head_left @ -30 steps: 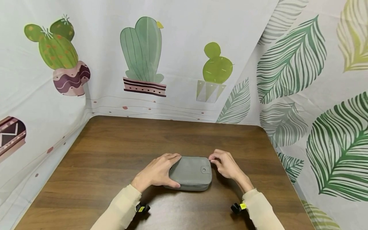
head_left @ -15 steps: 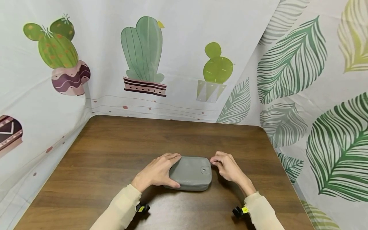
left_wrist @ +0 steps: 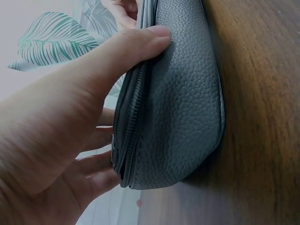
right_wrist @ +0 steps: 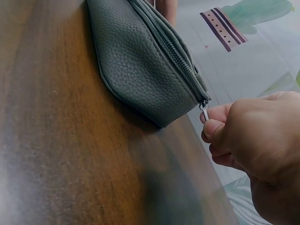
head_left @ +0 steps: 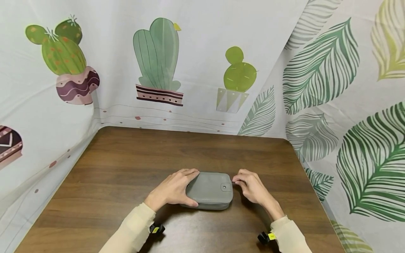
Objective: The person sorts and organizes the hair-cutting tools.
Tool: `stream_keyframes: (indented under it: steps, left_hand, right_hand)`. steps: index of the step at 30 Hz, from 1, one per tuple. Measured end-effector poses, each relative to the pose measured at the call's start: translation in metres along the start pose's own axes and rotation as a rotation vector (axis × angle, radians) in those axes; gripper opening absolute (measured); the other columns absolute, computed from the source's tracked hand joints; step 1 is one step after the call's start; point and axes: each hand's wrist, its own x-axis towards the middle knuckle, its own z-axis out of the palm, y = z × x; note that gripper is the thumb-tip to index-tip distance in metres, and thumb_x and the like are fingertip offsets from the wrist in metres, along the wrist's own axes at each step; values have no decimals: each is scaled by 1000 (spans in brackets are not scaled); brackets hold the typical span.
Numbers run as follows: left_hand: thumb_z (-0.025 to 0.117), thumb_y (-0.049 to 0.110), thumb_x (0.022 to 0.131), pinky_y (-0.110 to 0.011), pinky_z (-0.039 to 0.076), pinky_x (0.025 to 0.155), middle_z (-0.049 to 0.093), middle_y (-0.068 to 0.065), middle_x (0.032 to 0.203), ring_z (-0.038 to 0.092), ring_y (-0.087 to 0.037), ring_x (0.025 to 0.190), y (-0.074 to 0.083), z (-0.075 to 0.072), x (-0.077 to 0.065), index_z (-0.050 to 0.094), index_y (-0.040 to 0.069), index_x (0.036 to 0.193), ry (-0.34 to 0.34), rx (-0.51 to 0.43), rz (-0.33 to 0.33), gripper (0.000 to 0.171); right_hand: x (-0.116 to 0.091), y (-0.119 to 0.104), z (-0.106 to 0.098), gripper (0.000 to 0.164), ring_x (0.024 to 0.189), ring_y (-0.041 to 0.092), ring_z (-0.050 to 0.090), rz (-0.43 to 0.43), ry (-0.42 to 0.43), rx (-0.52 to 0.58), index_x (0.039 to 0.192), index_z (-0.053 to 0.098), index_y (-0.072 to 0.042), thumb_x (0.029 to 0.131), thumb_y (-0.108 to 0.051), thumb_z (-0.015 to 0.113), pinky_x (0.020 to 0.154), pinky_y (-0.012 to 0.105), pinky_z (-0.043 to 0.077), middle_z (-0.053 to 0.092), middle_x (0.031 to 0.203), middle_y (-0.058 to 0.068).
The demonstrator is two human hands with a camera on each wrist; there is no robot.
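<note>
A grey leather-textured zip pouch (head_left: 207, 188) lies flat on the wooden table, with a snap tab at its right end. My left hand (head_left: 174, 188) grips its left end, thumb along the front side and fingers over the far edge. In the left wrist view the thumb (left_wrist: 152, 40) presses the pouch just below the zipper (left_wrist: 133, 108). At the right end, my right hand (head_left: 251, 186) pinches the metal zipper pull (right_wrist: 205, 112) between thumb and index finger. The zipper's teeth look closed along the side seen in the right wrist view, with the slider at the corner.
The brown wooden table (head_left: 152, 151) spreads around the pouch. Behind it hangs a white curtain (head_left: 202, 31) printed with cacti, and a leaf-printed curtain (head_left: 316, 105) stands along the right side. Black wrist cameras (head_left: 157, 229) are worn at both cuffs.
My right hand has moved slightly toward me along the pouch's right end, with the zipper pull in its fingers. The left hand and the pouch stay put.
</note>
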Motion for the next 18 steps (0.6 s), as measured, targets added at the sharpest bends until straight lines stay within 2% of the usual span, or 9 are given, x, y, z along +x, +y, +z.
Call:
stream_keyframes:
  steps: [9, 18]
  left_hand:
    - [82, 71, 62, -45, 48, 106, 54, -9, 150, 47, -28, 135, -1, 1, 0, 54, 1, 150, -3, 5, 5, 116]
    - [82, 74, 61, -45, 50, 104, 55, -10, 149, 50, -27, 133, -1, 0, 0, 56, 2, 149, 11, 22, 10, 117]
  right_hand:
    - [-6, -8, -3, 16, 80, 8, 54, 2, -22, -6, 89, 79, -3, 86, 12, 73, 65, 24, 50, 65, 82, 0]
    - [-11, -13, -5, 15, 79, 8, 53, 14, -41, -11, 91, 79, -3, 88, 10, 72, 65, 23, 49, 65, 82, 0]
